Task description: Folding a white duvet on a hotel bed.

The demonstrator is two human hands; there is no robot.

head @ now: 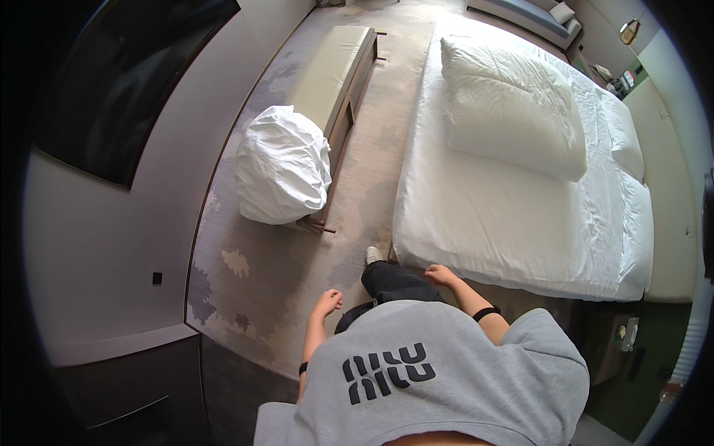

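Observation:
My left hand (328, 302) hangs over the carpet with its fingers loosely curled and nothing seen in it. Near the close edge of the bed, my right hand (440, 275) is also loosely curled; no object shows in it. White fitted bedding covers the mattress (502, 223). A thick white duvet (507, 106) lies folded on the bed's far part. Two white pillows (636, 234) rest along the headboard (669, 251). Bundled white linen (284, 164) sits on the near end of a cream upholstered bench (329, 72).
Patterned carpet (374, 167) runs between bench and bed. A dark wall screen (139, 83) is at left. Beyond the bed stands a sofa (524, 19). A nightstand (608, 345) with a tissue box (630, 334) stands at the lower right.

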